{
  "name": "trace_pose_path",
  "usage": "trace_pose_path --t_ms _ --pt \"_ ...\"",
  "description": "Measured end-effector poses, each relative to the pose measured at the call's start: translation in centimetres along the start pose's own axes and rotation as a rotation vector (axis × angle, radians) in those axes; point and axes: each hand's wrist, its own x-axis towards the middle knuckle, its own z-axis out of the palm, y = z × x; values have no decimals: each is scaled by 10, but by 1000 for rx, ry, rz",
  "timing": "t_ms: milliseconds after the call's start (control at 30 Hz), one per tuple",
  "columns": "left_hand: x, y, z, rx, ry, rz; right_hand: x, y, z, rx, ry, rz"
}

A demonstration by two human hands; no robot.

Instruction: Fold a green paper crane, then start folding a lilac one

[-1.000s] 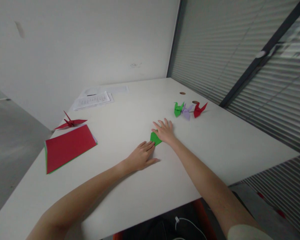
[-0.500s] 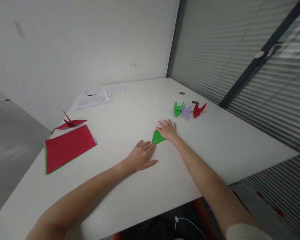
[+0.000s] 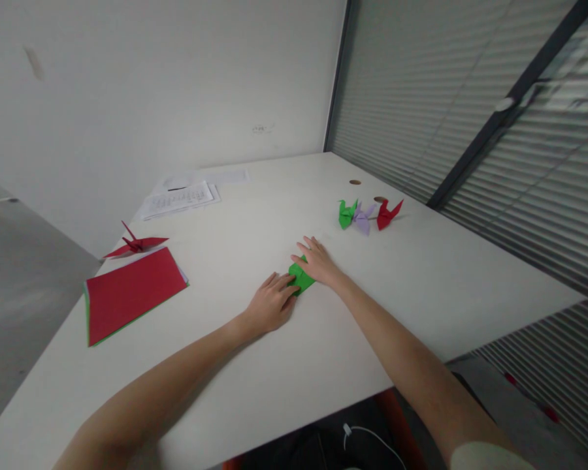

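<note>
A small piece of folded green paper [image 3: 302, 279] lies on the white table between my hands. My left hand [image 3: 270, 304] holds its near left edge, fingertips on top and thumb drawn in close to it. Across the paper's far right part rests my right hand [image 3: 318, 262], fingers spread and stretched out, covering some of it. The exact folds beneath my fingers are hidden.
A green paper crane [image 3: 346, 214], a purple crane [image 3: 363, 219] and a red crane [image 3: 388, 215] stand at back right. On the left are stacked red paper sheets [image 3: 134, 294] and another red crane [image 3: 136, 245]. Printed papers [image 3: 181, 199] lie behind.
The green paper has shifted slightly left and looks turned or refolded. My left fingers have come onto it, with the thumb drawn in. My right hand has moved a little left.
</note>
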Motion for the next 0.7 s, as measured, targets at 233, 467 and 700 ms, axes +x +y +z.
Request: trace_pose_path --t_ms 233,467,700 --pt "-1 2 -1 102 90 -140 -5 7 -20 55 106 -180" --pt "1 0 -3 109 61 -58 -7 2 1 83 -179 -343" --pt "3 4 -5 157 -20 81 -4 4 -2 -9 -154 -302"
